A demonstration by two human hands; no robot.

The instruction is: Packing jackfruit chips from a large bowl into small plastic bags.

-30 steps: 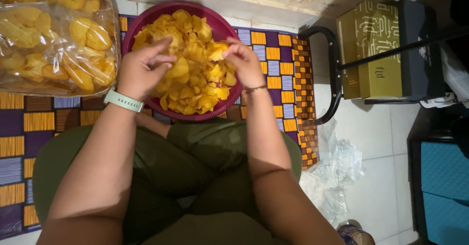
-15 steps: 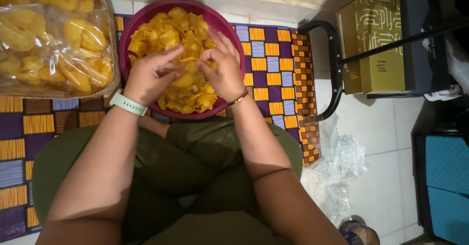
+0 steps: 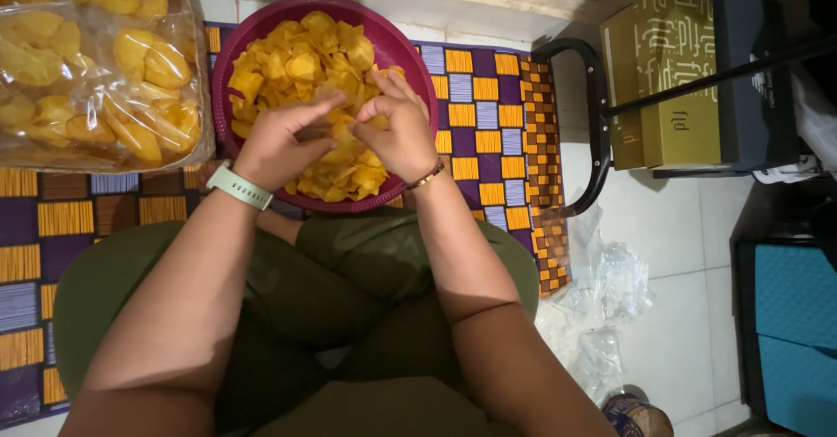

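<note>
A round maroon bowl (image 3: 397, 49) heaped with yellow chips (image 3: 296, 62) stands on a patterned mat in front of my crossed legs. Both my hands rest in the near half of the pile, fingertips almost meeting. My left hand (image 3: 277, 145), with a pale green watch at the wrist, has its fingers curled over a clump of chips. My right hand (image 3: 394, 132), with a thin bracelet, is cupped around chips too. How many chips each hand grips is hidden by the fingers.
A large clear plastic bag of thicker yellow chips (image 3: 91, 62) lies left of the bowl. The purple, orange and brown mat (image 3: 488, 123) covers the floor. At right stand an olive box (image 3: 667, 80), a black metal frame (image 3: 597, 115), crumpled clear plastic (image 3: 602, 306) and a blue box (image 3: 793, 332).
My right hand came in from the bowl's right side to the middle of the pile beside my left hand. Both hands have since drawn slightly toward me, closing over chips.
</note>
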